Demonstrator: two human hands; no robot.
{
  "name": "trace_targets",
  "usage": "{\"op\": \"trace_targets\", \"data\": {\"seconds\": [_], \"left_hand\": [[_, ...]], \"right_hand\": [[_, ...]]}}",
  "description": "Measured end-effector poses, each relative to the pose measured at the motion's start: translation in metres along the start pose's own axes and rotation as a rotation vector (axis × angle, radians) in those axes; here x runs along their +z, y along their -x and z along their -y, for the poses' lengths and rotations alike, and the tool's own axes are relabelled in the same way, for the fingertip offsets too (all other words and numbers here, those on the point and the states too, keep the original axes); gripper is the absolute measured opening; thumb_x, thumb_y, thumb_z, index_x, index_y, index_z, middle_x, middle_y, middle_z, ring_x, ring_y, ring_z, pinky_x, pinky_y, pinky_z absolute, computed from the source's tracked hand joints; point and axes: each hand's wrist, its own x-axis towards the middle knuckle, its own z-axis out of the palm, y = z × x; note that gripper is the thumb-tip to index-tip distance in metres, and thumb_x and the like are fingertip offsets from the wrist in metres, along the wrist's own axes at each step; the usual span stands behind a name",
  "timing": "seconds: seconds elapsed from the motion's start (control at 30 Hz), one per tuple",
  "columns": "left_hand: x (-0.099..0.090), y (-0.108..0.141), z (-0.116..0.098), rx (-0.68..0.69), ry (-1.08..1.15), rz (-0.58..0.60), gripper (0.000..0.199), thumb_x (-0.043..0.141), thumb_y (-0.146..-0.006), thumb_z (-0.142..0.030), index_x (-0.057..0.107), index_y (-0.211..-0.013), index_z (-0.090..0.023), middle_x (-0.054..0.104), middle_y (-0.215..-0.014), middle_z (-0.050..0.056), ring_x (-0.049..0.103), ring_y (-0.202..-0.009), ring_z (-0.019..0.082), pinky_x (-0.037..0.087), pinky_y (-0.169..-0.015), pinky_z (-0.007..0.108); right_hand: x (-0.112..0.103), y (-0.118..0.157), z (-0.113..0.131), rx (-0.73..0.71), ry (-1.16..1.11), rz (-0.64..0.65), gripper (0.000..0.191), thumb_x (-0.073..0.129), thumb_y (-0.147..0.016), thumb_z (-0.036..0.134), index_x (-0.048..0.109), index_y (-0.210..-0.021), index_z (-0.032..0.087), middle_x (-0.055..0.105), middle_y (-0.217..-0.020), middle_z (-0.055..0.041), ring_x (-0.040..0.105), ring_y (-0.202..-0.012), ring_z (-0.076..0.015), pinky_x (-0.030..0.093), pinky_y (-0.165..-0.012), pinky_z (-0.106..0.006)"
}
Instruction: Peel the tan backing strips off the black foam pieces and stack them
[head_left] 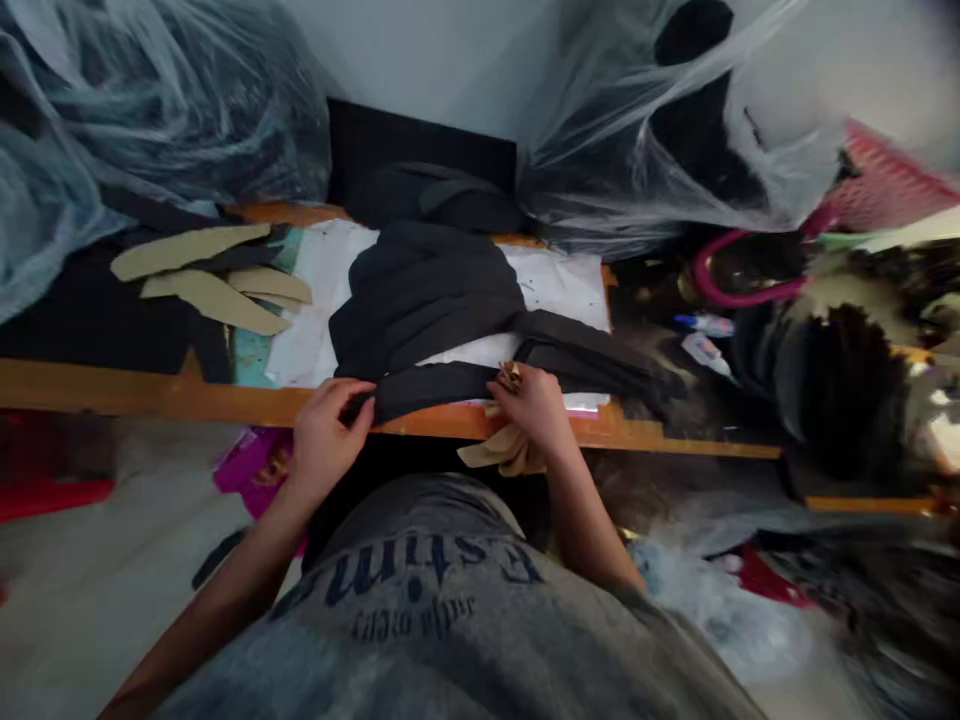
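A dark fabric strip (435,388) lies along the front edge of the table, between my two hands. My left hand (334,430) pinches its left end with thumb and forefinger. At the strip's right end is my right hand (532,405), its fingers closed on a bundle of beige strips (506,450) that hangs below the table edge; the thumb and forefinger touch the dark strip. Behind them, a fanned pile of dark fabric pieces (427,290) rests on white paper (319,270). More dark strips (585,350) extend to the right.
Beige pieces (217,290) lie at the left of the table. Clear plastic bags (202,100) stand behind. On the right are a pink basket (892,190), small bottles (705,350) and a dark stack (840,390). The wooden table edge (150,388) runs across in front of my body.
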Motion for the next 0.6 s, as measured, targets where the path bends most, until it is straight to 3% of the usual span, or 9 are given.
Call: {"op": "trace_targets", "data": {"seconds": [0.23,0.43,0.6], "left_hand": [[0.000,0.011,-0.002,-0.022,0.028,-0.021,0.018,0.065,-0.090,-0.029,0.073,-0.105,-0.022,0.070,-0.105,0.003,0.067,-0.087,0.015,0.054,-0.075,0.026],[0.003,0.015,-0.004,0.034,-0.075,-0.031,0.019,0.062,-0.093,-0.031,0.072,-0.106,-0.022,0.068,-0.104,0.005,0.067,-0.092,0.018,0.054,-0.083,0.031],[-0.005,0.011,-0.004,-0.019,-0.342,-0.047,0.045,0.070,-0.087,-0.050,0.068,-0.123,-0.023,0.059,-0.117,0.011,0.065,-0.099,0.025,0.054,-0.085,0.038]], "right_hand": [[-0.004,0.009,-0.006,0.009,0.020,0.034,0.022,0.070,-0.087,0.032,0.058,-0.073,0.021,0.069,-0.072,-0.0032,0.061,-0.068,-0.0192,0.031,-0.062,-0.028],[-0.001,0.012,0.001,0.017,0.192,0.061,0.016,0.066,-0.092,0.035,0.066,-0.085,0.020,0.075,-0.085,-0.0083,0.068,-0.078,-0.0247,0.033,-0.064,-0.030],[0.001,0.014,0.001,0.020,0.240,0.011,0.023,0.067,-0.093,0.039,0.065,-0.101,0.018,0.074,-0.098,-0.0117,0.068,-0.085,-0.0277,0.037,-0.065,-0.031]]}}
